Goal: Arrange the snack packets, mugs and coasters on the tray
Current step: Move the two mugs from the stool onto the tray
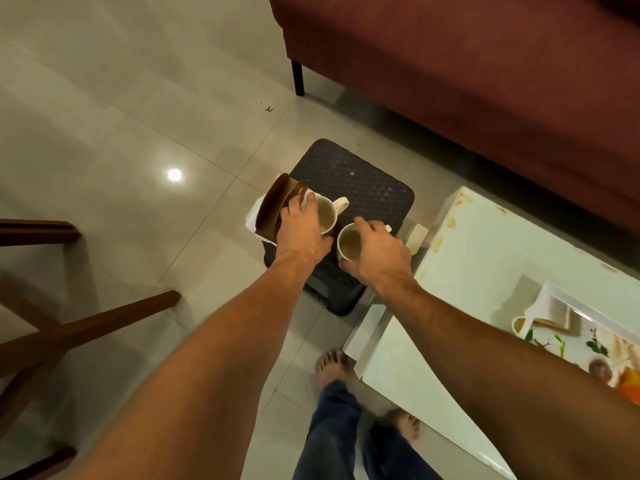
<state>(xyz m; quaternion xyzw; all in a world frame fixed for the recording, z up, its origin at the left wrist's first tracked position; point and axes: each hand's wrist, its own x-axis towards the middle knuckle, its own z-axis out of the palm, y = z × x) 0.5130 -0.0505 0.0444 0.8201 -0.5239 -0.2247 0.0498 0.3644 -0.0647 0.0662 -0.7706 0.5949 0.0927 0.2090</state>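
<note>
Two cream mugs stand on a black plastic stool (367, 188). My left hand (301, 226) curls around the left mug (327, 213), whose handle points right. My right hand (375, 251) grips the right mug (348, 242) from its right side. Brown coasters (273, 206) lean on a white holder at the stool's left edge, just left of my left hand. The tray (554, 299) with a leafy print lies on the pale table at the right, holding a small mug (518, 323), a coaster (554, 315) and snack packets (623, 355).
A maroon sofa (467, 64) fills the top right behind the stool. The pale table (485, 244) stands right of the stool. Dark wooden chair legs (69, 334) cross the left side. My bare feet (332, 365) stand on the tiled floor below.
</note>
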